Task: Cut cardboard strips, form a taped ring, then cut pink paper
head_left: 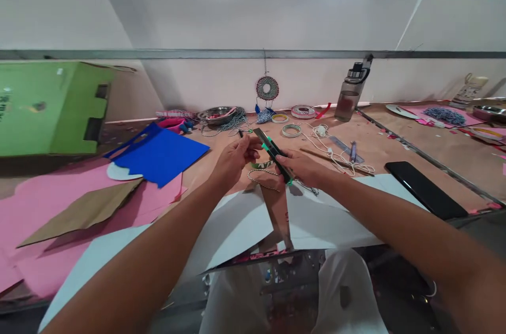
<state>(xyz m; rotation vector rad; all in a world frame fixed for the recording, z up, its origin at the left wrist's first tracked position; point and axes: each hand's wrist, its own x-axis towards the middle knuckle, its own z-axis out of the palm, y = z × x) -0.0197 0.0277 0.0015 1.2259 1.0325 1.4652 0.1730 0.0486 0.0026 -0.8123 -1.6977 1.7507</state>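
Near the centre of the frame, both hands are meeting over the brown table (395, 152). The right hand (302, 165) is closing around the lower end of a black and green utility knife (272, 155), gripping it so it is slanting up toward the left. The left hand (235, 157) is pinching the knife's upper end with its fingertips. Just below the hands, a twisted cord (263, 176) is lying on the table, with 2 white sheets (336, 218) spreading toward the bottom edge. A blue sheet (164, 152) is lying at centre left, a black phone (425, 189) at right, a water bottle (351, 89) standing upper right
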